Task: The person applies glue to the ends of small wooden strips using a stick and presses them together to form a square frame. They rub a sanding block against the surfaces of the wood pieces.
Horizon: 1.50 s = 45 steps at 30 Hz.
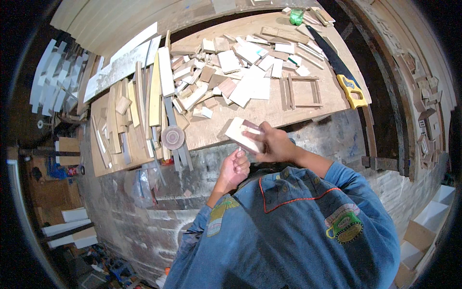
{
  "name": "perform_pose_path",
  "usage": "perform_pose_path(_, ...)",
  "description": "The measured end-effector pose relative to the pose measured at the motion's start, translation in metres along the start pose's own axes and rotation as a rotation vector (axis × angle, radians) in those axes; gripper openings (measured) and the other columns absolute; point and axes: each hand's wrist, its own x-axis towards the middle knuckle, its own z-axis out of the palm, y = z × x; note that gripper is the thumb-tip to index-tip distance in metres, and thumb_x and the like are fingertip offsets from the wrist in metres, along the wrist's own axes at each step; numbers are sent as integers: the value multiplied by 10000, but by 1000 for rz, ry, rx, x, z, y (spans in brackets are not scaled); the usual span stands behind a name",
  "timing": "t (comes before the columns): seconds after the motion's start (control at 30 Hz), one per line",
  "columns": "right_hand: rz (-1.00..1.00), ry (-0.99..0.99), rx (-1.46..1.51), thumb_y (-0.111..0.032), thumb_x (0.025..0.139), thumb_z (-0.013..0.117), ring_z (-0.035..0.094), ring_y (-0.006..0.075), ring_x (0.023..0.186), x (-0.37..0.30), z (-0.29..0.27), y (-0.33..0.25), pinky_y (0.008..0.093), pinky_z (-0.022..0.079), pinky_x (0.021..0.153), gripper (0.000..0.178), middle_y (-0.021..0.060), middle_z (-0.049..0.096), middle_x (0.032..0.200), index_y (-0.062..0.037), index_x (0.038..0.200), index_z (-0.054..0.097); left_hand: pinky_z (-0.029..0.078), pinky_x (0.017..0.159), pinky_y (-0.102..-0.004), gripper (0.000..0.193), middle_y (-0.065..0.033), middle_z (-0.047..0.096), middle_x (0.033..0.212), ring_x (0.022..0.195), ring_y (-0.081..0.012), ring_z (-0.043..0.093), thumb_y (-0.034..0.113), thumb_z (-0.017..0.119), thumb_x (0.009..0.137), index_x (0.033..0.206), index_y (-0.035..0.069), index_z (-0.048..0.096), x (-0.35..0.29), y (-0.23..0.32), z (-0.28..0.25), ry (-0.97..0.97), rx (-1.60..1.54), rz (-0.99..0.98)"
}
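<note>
Right hand [275, 144]: wrapped around the wooden block [236, 128], fingers over the top and right end; gripping firmly from the right.
Left hand [234, 168]: curled nearly into a fist, just below the block's near edge; maybe pinching something small and pale at the fingertips, too small to tell.
Block: pale wood with a darker brown section on top; held up in front of the chest, by the near edge of the desk [207, 131], tilted.
Desk: light brown board top, set at a slant across the view, loaded with wood.
Scrap pile [219, 77]: heaped over the middle of the desk, short offcuts in mixed tans, overlapping; white flat pieces [254, 85] on the near side.
Frame [291, 92]: brown, rectangular, thin bars, lying flat right of the pile.
Saw [355, 91]: yellow handle toward the near right corner, dark blade pointing to the far side.
Green plastic piece [296, 17]: at the far right, among more offcuts.
Long strips [154, 89]: bunched on the left part of the desk, roughly side by side.
Round disc [173, 137]: ringed wood, on top of grey strips [170, 113] at the near edge.
Clothing: blue shirt [288, 231], red piping, colored patches.
</note>
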Motion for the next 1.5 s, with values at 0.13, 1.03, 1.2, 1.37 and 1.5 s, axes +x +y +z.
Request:
perform_pose_path(0.13,196,135,-54,-378,671,733,603,367,764,6,2,10,431,521,686,749,198,476,960,-280,1371,486,269,374,-229,313,48,292,507,406,-91,316,292,381,1002,740,134,448,2,3,5,-53,-32,2)
perform_pose_path(1.03,118,128,72,-336,855,628,629,325,842,132,-70,11,388,493,721,350,185,641,986,-63,1072,660,354,505,-205,236,32,491,618,553,-55,456,260,553,956,915,37,618,-46,7,83,336,1179,633)
perform_pose_path(1.2,32,-97,274,-297,895,605,619,307,654,66,-83,-21,376,485,624,287,199,659,802,-30,939,701,375,531,-187,90,43,545,667,589,-33,488,100,616,892,908,20,655,-30,18,104,432,1509,978)
perform_pose_path(1.37,290,122,671,-262,916,609,610,175,623,29,-68,-14,298,478,588,271,95,682,751,-18,988,701,459,667,-199,132,3,635,840,712,-61,557,85,647,888,988,2,665,13,10,130,280,989,981)
perform_pose_path(1.5,421,257,1086,-208,942,598,536,48,623,8,-52,3,209,454,567,225,-7,641,753,-16,1025,680,472,714,-216,223,-38,659,896,757,-83,586,116,648,892,1070,-18,657,58,-15,138,189,956,822)
